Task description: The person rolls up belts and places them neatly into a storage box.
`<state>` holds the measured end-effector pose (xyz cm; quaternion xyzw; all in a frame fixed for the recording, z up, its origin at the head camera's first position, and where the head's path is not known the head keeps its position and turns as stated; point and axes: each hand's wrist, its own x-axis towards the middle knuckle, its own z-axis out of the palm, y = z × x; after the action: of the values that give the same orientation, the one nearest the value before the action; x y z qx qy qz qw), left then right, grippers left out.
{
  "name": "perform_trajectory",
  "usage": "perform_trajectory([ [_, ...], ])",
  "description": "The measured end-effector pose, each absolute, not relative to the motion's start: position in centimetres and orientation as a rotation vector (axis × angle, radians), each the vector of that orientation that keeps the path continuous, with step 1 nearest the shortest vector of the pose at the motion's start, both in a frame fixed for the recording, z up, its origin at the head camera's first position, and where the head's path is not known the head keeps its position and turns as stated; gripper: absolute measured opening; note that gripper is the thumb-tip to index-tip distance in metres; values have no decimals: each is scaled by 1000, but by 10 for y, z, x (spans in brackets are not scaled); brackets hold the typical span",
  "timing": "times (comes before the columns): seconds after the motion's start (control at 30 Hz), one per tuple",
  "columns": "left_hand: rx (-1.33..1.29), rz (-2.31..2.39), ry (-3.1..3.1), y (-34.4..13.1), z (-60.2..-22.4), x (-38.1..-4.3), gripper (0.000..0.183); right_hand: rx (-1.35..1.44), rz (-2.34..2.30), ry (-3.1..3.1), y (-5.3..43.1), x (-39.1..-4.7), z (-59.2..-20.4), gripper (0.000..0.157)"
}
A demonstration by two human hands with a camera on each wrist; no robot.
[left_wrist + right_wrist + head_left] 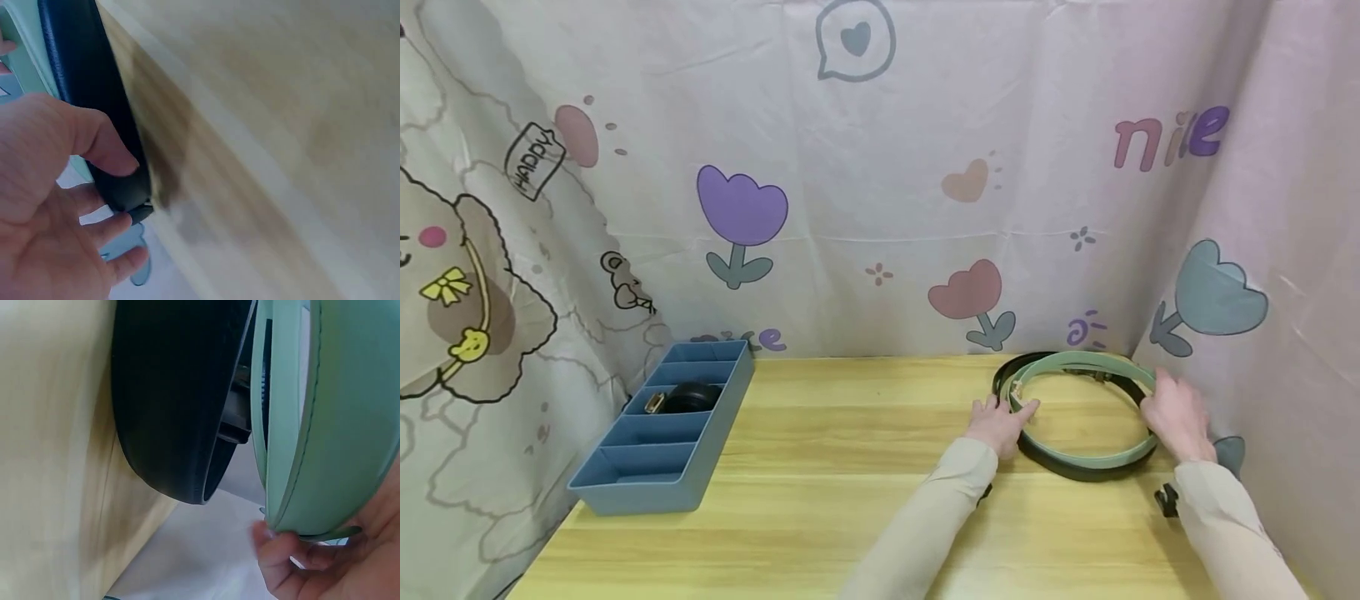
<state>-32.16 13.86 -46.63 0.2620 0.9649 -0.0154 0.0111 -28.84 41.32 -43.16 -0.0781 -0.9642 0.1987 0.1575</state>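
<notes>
At the right of the table, a black belt (1075, 473) stands on edge in a wide ring. A pale green belt (1086, 360) lies coiled over it, with a gold-coloured buckle (1017, 390) on its left. My left hand (997, 427) is at the left side of the rings. In the left wrist view its thumb (112, 150) presses the black belt, with fingers on the other side. At the right side, my right hand (1180, 417) pinches the green belt. The right wrist view shows the green belt (350, 419) apart from the black belt (175, 394).
A blue-grey divided tray (718, 433) stands at the left of the wooden table (850, 517). One compartment holds a rolled black belt (692, 397) with a gold-coloured buckle. Printed curtains (865, 167) hang behind and along both sides.
</notes>
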Motion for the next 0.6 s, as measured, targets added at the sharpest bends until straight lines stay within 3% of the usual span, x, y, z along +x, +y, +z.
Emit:
perform_trajectory([
  [0.37,762,64,3019,136,-467,-336,58,-200,659,-2625,403,-289,-420,57],
  [0.6,883,171,2947,128,-462,-335,69,-216,730,-2536,396,-286,-408,54],
])
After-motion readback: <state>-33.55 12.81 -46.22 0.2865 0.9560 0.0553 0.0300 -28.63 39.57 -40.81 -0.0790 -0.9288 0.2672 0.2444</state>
